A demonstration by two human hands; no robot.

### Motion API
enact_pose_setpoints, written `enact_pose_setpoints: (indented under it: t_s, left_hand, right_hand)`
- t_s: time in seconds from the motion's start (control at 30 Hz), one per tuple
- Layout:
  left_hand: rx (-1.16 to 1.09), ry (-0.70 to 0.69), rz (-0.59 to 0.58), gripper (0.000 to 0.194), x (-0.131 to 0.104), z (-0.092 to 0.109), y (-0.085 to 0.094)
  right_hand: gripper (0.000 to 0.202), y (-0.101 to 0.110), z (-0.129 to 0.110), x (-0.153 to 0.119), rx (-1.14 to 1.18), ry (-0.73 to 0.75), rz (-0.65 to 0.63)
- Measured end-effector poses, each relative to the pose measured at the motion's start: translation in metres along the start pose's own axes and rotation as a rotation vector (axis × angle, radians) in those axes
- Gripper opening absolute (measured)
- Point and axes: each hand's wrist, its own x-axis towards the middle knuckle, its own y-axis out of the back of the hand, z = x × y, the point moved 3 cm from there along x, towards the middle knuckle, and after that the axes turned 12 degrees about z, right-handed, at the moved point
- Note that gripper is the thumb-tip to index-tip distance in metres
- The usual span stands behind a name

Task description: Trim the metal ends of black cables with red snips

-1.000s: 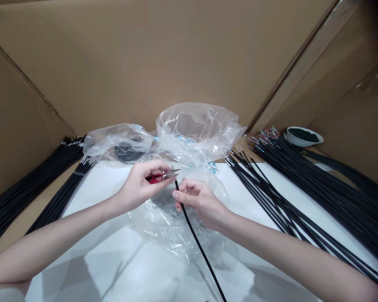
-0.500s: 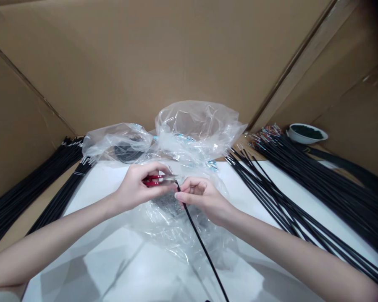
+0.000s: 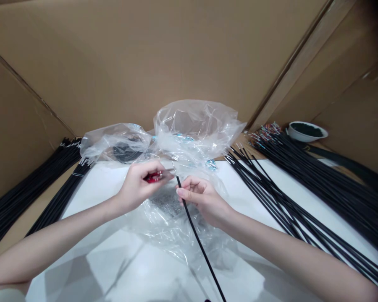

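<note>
My left hand (image 3: 140,182) is closed around small red-handled snips (image 3: 154,176), whose metal blades point right toward the stripped end of a black cable (image 3: 193,228). Whether the blades touch the thin pale wires there, I cannot tell. Between thumb and fingers, my right hand (image 3: 201,197) pinches that cable just below its end. From there the cable runs down toward the front edge of the view. Beneath both hands lies a clear plastic bag (image 3: 182,235) with small greyish contents too blurred to name.
More clear bags (image 3: 197,121) stand against the cardboard wall (image 3: 164,54). Bundles of black cables lie at the left (image 3: 34,180) and right (image 3: 318,193), with a few loose cables (image 3: 271,197) nearer. A white bowl (image 3: 305,137) with dark green contents sits at the back right.
The snips have tilted and look more closed, and my left fingers have drawn slightly back from the cable. More of the cable's tip and pale wires shows above my right hand.
</note>
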Motion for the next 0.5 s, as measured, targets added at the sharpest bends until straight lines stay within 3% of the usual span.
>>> enact_pose_setpoints:
  t_s: [0.1, 0.13, 0.27, 0.33, 0.43, 0.5]
  left_hand:
    - [0.066, -0.278, -0.094, 0.007, -0.008, 0.008, 0.002]
    - [0.083, -0.281, -0.100, 0.006, -0.008, 0.008, 0.003]
    - [0.132, -0.046, -0.051, 0.019, 0.000, 0.006, 0.005]
    - [0.132, 0.006, -0.077, 0.017, 0.003, 0.005, 0.003]
    - [0.153, -0.041, -0.128, 0.008, 0.004, 0.004, -0.001]
    - [0.178, -0.162, -0.106, 0.005, 0.002, 0.003, -0.001]
  right_hand:
    - [0.025, 0.000, -0.001, 0.000, 0.011, 0.003, 0.026]
    - [0.025, -0.001, -0.001, -0.001, 0.009, 0.002, 0.024]
    - [0.024, -0.004, 0.000, -0.002, -0.006, -0.008, 0.035]
    - [0.025, -0.005, 0.001, -0.001, -0.001, -0.012, 0.037]
    - [0.025, -0.006, 0.002, 0.000, -0.006, -0.026, -0.017]
    - [0.025, -0.006, 0.002, 0.000, -0.020, -0.038, -0.061]
